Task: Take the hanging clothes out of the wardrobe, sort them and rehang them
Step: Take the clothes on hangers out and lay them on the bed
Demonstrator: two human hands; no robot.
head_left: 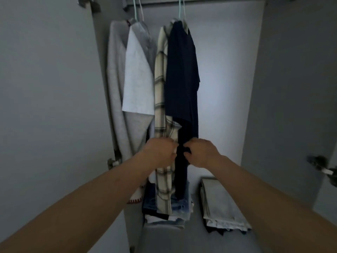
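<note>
Grey wardrobe walls frame the shot, doors swung wide, rail across the top. Far left hangs a grey sweater, pressed against the side, and just beside it a grey tee on a mint hanger. Next comes the plaid shirt, and the left hand has its fingers curled round the lower edge, likely holding it aside. Touching the plaid on the right is the navy garment, and the right hand pinches its dark fabric low down, probably separating the two so one can come off the rail. Nothing is off the rail yet. Down below, a folded stack sits under the hanging pieces, and a pale folded pile lies well to its right.
</note>
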